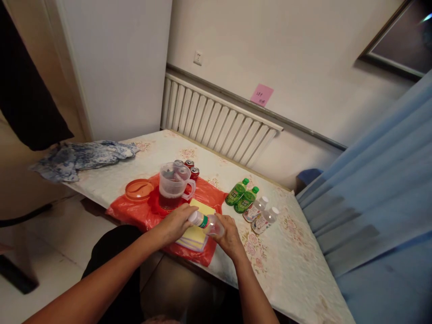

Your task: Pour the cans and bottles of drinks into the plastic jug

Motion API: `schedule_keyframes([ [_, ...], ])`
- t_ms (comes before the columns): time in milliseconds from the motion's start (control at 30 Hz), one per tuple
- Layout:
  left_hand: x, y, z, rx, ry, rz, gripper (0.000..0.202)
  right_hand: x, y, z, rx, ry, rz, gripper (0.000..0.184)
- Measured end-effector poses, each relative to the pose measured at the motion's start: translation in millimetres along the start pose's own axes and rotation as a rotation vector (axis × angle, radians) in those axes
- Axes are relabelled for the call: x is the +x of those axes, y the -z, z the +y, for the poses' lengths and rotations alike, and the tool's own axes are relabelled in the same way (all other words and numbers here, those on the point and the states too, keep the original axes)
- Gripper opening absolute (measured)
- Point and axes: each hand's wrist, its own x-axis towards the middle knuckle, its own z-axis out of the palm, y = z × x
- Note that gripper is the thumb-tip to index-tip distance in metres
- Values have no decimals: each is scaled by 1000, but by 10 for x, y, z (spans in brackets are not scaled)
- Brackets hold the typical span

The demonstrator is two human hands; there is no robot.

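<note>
A clear plastic bottle (pixel 208 223) with a white cap and a green-red label lies tilted between my hands, over a yellow cloth (pixel 199 234). My left hand (pixel 176 222) is closed around its cap end. My right hand (pixel 229 236) grips the bottle's body from the right. Just behind stands a clear measuring jug (pixel 173 185) with red liquid at its bottom, on a red plastic sheet (pixel 216 195).
An orange lid (pixel 139 189) lies left of the jug, red cans (pixel 192 168) behind it. Two green bottles (pixel 241 195) and two clear bottles (pixel 260 214) lie to the right on the floral table (pixel 290 261). A blue cloth (pixel 81 157) drapes the far left corner; blue curtain (pixel 384 211) at right.
</note>
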Motion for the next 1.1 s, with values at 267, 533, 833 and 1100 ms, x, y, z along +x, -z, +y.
schedule_keyframes([
  [267, 48, 28, 125, -31, 5, 36, 47, -62, -149, 96, 145, -27, 2, 65],
  [533, 81, -111, -35, -121, 54, 61, 54, -51, -219, 195, 428, -171, 12, 70],
  [833, 74, -906, -679, 87, 90, -67, 25, 614, -364, 358, 751, -290, 83, 70],
  [1100, 75, -1225, -959, 336, 31, -88, 18, 1502, -791, 450, 716, -230, 196, 64],
])
